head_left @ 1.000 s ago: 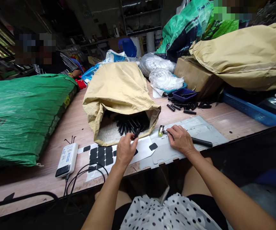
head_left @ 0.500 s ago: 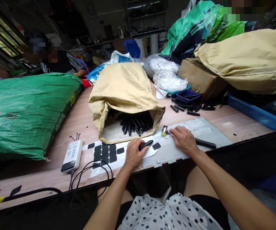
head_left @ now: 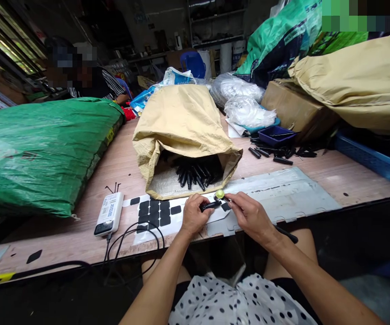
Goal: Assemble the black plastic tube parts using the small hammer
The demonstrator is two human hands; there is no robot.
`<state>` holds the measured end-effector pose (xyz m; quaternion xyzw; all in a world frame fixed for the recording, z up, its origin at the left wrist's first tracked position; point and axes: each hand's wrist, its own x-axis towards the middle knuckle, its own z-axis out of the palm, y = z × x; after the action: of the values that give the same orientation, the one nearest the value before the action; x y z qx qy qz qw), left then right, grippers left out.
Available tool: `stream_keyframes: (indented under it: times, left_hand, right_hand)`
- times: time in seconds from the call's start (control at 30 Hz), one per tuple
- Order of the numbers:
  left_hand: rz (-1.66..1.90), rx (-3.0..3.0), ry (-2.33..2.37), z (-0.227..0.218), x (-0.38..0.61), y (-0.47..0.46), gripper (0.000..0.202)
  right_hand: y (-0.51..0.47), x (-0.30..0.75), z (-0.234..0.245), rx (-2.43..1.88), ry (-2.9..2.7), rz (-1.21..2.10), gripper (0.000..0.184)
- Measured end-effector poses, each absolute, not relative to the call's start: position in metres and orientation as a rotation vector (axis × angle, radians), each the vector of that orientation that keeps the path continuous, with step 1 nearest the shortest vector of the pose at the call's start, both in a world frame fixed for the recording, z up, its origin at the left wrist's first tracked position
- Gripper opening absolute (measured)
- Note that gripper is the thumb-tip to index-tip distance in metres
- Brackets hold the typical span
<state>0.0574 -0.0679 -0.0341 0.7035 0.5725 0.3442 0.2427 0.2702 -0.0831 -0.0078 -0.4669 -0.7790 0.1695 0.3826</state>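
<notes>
Between the fingers of my left hand [head_left: 194, 212] lies a black pen-like tube [head_left: 211, 205], its tip pointing right. My right hand [head_left: 251, 217] is closed around the shaft of a small hammer [head_left: 220, 194] with a yellowish face. The hammer's head is just above the tube's right end; whether they touch I cannot tell. Its black handle sticks out behind my wrist. Under the hands are a white sheet with black rounded-square stickers [head_left: 154, 213] and a grey board [head_left: 283, 194]. Just beyond, an open beige sack [head_left: 184, 117] holds several black tubes [head_left: 195, 175].
A green sack [head_left: 46, 153] and a white power bank [head_left: 109, 214] with a black cable lie to the left. Loose black tubes [head_left: 283, 160], a purple tray [head_left: 274, 135], a cardboard box [head_left: 293, 108] and a blue basket [head_left: 371, 158] are to the right. Another person [head_left: 96, 85] sits far left.
My right hand has moved left and brought the hammer from the grey board to the end of the tube. My left hand keeps its hold. The view has shifted slightly.
</notes>
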Motion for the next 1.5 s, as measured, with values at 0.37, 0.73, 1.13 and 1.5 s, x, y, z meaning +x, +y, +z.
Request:
stream_keyframes:
  times: [0.37,0.73,1.13,1.5]
  left_hand:
    - [0.924,1.931,1.594,-0.035,0.058,-0.068,0.013]
    - [0.919,1.930,1.575,-0.034,0.057,-0.068,0.012]
    - [0.869,1.965,1.541,-0.031,0.054,-0.067,0.023]
    - [0.805,2.043,1.560,-0.030,0.053,-0.067,0.032]
  right_hand:
    - [-0.093,0.260,-0.008,-1.300,-2.109,0.348,0.035]
    - [-0.088,0.284,-0.015,-1.393,-2.042,0.202,0.034]
    - [-0.030,0.350,-0.041,-1.480,-2.168,-0.188,0.029]
    - [-0.055,0.294,-0.013,-1.293,-2.135,0.166,0.032]
